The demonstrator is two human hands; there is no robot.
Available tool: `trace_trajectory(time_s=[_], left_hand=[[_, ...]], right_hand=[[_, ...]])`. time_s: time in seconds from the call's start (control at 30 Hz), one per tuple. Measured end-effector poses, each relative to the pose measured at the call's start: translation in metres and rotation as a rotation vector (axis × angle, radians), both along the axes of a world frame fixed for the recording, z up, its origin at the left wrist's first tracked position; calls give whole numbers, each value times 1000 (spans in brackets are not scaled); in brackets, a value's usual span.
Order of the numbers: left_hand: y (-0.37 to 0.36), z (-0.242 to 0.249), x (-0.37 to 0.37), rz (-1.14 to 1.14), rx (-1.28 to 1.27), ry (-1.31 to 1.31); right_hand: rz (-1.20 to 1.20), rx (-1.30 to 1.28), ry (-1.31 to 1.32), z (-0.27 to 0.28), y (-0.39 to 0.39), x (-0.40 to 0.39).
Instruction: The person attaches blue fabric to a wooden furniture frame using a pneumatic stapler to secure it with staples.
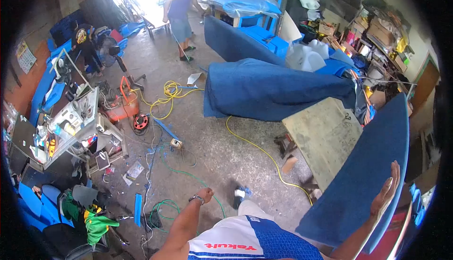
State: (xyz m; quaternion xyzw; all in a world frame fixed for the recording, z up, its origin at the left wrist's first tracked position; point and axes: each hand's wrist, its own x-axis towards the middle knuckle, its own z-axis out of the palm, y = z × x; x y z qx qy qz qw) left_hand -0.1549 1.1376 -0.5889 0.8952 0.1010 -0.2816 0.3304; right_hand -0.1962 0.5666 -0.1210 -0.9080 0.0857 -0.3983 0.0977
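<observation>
"Where's the blue panel [347,201] standing?"
"Slanting beside the right edge of the wooden board [325,140]; the right hand [384,194] is touching it, whether gripping I can't tell."
"And the left hand [205,195]?"
"It's curling above the floor [236,156], grip unclear."

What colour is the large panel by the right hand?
Dark blue panel, seen best in the head view.

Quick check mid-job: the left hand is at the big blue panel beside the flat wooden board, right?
Not quite: the head view shows the right hand at the big blue panel beside the flat wooden board; the left hand is well away from it.
</observation>
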Motion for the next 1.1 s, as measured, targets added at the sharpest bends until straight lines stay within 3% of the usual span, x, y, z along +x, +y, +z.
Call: trace_trajectory(time_s=[0.03,0.1,0.17,0.2,0.23,0.3,0.33,0.37,0.47,0.57,0.63,0.73,0.8,0.87,0.9,0.93,1.0,1.03,1.1], left_hand=[[15,-4,12,19,15,-9],[60,-71,26,58,81,-54],[107,-133,25,163,147,76],[127,-138,20,174,213,115],[149,-161,25,74,305,274],[174,-167,11,-409,586,216],[177,-154,10,-42,457,209],[184,-147,11,83,450,171],[183,-151,13,-44,615,106],[163,-163,50,-173,497,184],[140,-165,65,73,292,298],[150,-168,103,244,146,352],[189,-164,140,250,118,354],[249,-154,179,246,126,350],[284,-153,198,228,155,337],[322,-147,221,205,202,315],[406,-127,274,85,367,216],[450,-119,302,4,523,95],[531,-132,353,20,585,114]], right_hand=[[5,11,-10,-10,4,26],[82,127,-19,-27,18,88],[207,225,11,-50,25,160],[292,341,53,-65,37,202],[368,456,98,-78,54,246],[516,545,193,-102,94,322],[602,530,215,-112,126,360],[704,560,253,-118,162,395],[947,570,432,-118,274,482],[1162,460,511,-131,367,557],[1257,426,574,-146,423,605],[1141,412,808,-211,491,689],[935,234,971,-275,520,735],[864,127,1249,-377,514,773],[637,94,1424,-411,511,772],[613,-109,1435,-459,494,767],[959,-845,1625,-591,444,770],[907,-704,1764,-587,435,757],[535,-118,1907,-534,443,750]])
